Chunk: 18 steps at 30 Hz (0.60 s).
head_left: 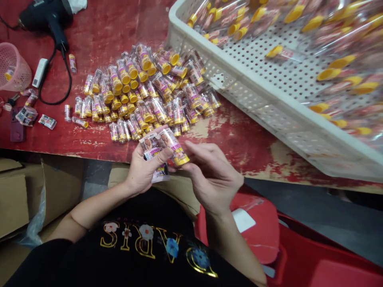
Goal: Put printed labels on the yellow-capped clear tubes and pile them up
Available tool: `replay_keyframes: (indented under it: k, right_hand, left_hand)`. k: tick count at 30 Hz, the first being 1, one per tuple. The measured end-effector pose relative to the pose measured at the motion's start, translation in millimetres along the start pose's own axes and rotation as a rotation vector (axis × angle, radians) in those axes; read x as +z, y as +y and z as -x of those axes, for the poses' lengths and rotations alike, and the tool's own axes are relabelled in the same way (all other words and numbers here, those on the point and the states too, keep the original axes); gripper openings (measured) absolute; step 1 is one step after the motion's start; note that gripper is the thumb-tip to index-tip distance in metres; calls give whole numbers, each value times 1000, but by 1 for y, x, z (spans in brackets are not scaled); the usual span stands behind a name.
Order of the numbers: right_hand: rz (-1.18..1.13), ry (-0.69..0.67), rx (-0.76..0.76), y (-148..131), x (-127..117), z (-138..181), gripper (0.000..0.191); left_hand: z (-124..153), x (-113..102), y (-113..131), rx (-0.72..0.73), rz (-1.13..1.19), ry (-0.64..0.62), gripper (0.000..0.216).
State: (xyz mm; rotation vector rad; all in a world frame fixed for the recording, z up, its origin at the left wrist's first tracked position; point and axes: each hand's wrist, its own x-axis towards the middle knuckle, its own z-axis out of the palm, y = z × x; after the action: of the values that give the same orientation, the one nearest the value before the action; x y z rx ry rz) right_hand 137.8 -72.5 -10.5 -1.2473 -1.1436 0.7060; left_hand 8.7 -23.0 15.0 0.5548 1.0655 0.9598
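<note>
My left hand (143, 169) is closed around a small stack of printed labels (152, 149) at the front edge of the red table. A clear little bottle with a yellow cap and a pink label (175, 146) lies across the top of that stack, pinned by my left thumb. My right hand (209, 173) sits just right of it, fingers curled, fingertips touching the bottle's capped end. Right behind my hands a big heap of the same labelled yellow-capped bottles (143, 89) covers the tabletop.
A white perforated crate (248, 95) with more yellow-capped bottles fills the right side. A black heat gun (48, 18) with its cord, a pink mesh basket (13, 67), a white lighter-like item (39, 72) and loose labels (26, 115) lie at left. Cardboard boxes (13, 199) stand below.
</note>
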Motion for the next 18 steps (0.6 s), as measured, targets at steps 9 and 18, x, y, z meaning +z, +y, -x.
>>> replay_keyframes:
  k: [9,18]
  right_hand:
    - [152,127,-139,-6,2,0,43]
    - [283,163,-244,-3,2,2,45]
  left_hand:
    - [4,0,3,-51,25,-22,63]
    - [7,0,2,-85,42,-8,71]
